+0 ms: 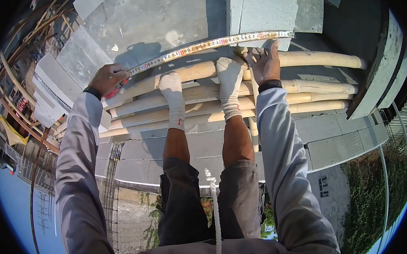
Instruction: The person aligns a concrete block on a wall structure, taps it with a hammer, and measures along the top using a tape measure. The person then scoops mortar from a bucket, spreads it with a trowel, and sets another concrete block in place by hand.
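Note:
My left hand (108,79) is closed around the red case of a tape measure (119,86). Its long metal blade (198,47) is drawn out in a shallow arc to the right, rust-stained along its middle. The blade's far end lies over a pale grey block (261,12), close to the block's right edge. Just under that end is my right hand (264,65), thumb raised near the blade and fingers apart beside the block's lower edge. Whether the thumb touches the blade, I cannot tell.
My socked feet (229,77) stand on several bamboo poles (320,87) laid side by side. Beneath them runs a grey block wall (336,138), with a drop beyond it. A white rope (213,192) hangs before me. Upright rebar (112,168) stands at left.

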A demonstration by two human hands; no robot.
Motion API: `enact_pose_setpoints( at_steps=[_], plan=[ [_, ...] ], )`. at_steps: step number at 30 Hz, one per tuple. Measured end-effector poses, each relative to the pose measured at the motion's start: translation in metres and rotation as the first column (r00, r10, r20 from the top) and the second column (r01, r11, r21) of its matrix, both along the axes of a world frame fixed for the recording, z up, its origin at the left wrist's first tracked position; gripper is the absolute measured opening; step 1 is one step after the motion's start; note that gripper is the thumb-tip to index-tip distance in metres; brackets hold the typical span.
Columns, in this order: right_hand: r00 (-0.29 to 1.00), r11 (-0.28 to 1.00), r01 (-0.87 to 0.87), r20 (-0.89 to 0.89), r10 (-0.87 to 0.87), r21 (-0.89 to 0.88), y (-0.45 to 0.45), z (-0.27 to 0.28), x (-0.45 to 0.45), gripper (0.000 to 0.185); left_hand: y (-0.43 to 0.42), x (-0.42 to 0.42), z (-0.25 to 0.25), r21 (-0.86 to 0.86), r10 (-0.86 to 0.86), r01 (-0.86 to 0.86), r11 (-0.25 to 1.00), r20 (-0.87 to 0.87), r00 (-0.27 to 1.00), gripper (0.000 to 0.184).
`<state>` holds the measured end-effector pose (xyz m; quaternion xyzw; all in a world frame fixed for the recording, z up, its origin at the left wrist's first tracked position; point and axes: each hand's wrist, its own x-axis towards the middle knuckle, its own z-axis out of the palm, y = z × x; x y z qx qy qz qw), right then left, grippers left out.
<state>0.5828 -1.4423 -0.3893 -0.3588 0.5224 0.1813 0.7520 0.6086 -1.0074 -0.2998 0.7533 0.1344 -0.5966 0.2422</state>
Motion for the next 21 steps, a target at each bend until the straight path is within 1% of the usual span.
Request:
enact_pose_setpoints(
  at_steps=[1, 2, 3, 4, 5, 6, 7, 8, 10, 11, 13, 16, 18, 21],
  plan=[
    [0.998, 0.998, 0.059, 0.014, -0.059, 0.007, 0.006, -0.006, 0.003, 0.067, 0.002, -0.017, 0.002, -0.063, 0.023, -0.022, 0.998, 0.012, 1.0, 0.025],
    [0.993, 0.993, 0.118, 0.028, -0.118, 0.014, 0.012, -0.012, 0.006, 0.066, -0.002, -0.031, 0.009, -0.077, 0.02, -0.021, 0.997, -0.016, 1.0, 0.025],
    [0.984, 0.985, 0.174, 0.041, -0.174, 0.021, 0.015, -0.015, 0.009, 0.066, -0.008, -0.043, 0.019, -0.162, 0.026, -0.025, 0.986, 0.004, 1.0, 0.025],
    [0.981, 0.982, 0.181, 0.063, -0.183, 0.049, 0.017, -0.016, 0.01, 0.067, -0.008, -0.06, 0.025, -0.154, 0.105, -0.127, 0.98, -0.142, 0.984, 0.027],
    [0.977, 0.98, 0.185, 0.088, -0.192, 0.075, 0.018, -0.014, 0.012, 0.068, -0.017, -0.073, 0.036, -0.122, 0.121, -0.137, 0.983, -0.128, 0.984, 0.027],
    [0.973, 0.977, 0.189, 0.116, -0.2, 0.1, 0.019, -0.013, 0.014, 0.068, -0.023, -0.084, 0.045, -0.04, 0.152, -0.161, 0.986, -0.172, 0.973, 0.028],
    [0.971, 0.973, 0.199, 0.109, -0.212, 0.114, 0.02, -0.012, 0.017, 0.068, -0.026, -0.097, 0.05, -0.089, 0.21, -0.222, 0.971, -0.125, 0.97, 0.027],
    [0.97, 0.97, 0.206, 0.1, -0.22, 0.129, 0.02, -0.01, 0.019, 0.067, -0.033, -0.101, 0.056, -0.016, 0.304, -0.316, 0.949, -0.238, 0.923, 0.027],
    [0.969, 0.962, 0.223, 0.073, -0.236, 0.157, 0.021, -0.01, 0.02, 0.066, -0.043, -0.117, 0.065, 0.013, 0.366, -0.377, 0.926, -0.272, 0.89, 0.028],
    [0.961, 0.958, 0.229, 0.116, -0.25, 0.172, 0.021, -0.011, 0.023, 0.069, -0.045, -0.125, 0.068, 0.005, 0.369, -0.382, 0.924, -0.268, 0.89, 0.03],
    [0.961, 0.965, 0.226, 0.133, -0.243, 0.134, 0.021, -0.01, 0.023, 0.07, -0.05, -0.143, 0.073, -0.013, 0.373, -0.39, 0.921, -0.262, 0.89, 0.033],
    [0.956, 0.968, 0.231, 0.162, -0.244, 0.094, 0.019, -0.012, 0.021, 0.07, -0.055, -0.154, 0.079, 0.1, 0.485, -0.479, 0.872, -0.304, 0.82, 0.047],
    [0.962, 0.976, 0.202, 0.17, -0.214, 0.083, 0.016, -0.013, 0.022, 0.07, -0.057, -0.162, 0.077, 0.135, 0.454, -0.434, 0.891, -0.284, 0.844, 0.064],
    [0.982, 0.993, 0.119, 0.15, -0.118, -0.002, 0.01, -0.013, 0.021, 0.072, -0.066, -0.165, 0.084, 0.165, 0.415, -0.382, 0.909, -0.285, 0.864, 0.09]
  ],
)
